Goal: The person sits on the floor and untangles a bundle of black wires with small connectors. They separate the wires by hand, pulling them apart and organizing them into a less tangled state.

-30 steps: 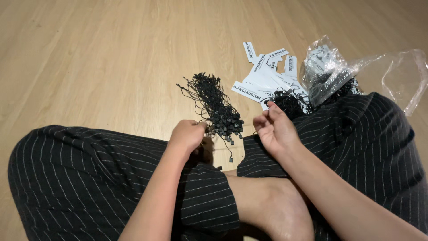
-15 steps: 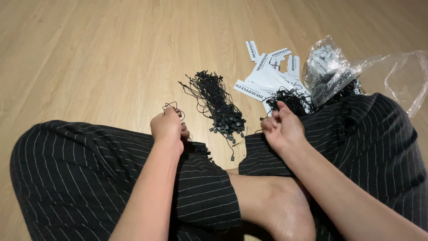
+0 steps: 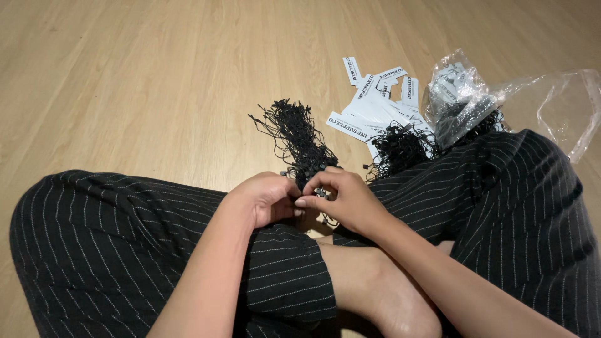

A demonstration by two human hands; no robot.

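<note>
I sit cross-legged on a wooden floor in black pinstriped trousers. My left hand (image 3: 266,199) and my right hand (image 3: 341,199) meet over my lap, fingertips pinched together on a small black string fastener (image 3: 318,191). Just beyond the fingers lies a bundle of black string loops (image 3: 299,134) on the floor. A second tangle of black strings (image 3: 400,147) rests against my right knee, on a pile of white paper tags (image 3: 375,103).
A crumpled clear plastic bag (image 3: 476,100) with more black strings lies at the right, beside another clear bag (image 3: 563,106). My right knee (image 3: 519,188) and left knee (image 3: 94,231) flank the hands. Bare wooden floor (image 3: 156,81) stretches ahead.
My left hand, which had swung out left, came back to the middle. My right hand moved left to meet it, and both now pinch a black string piece.
</note>
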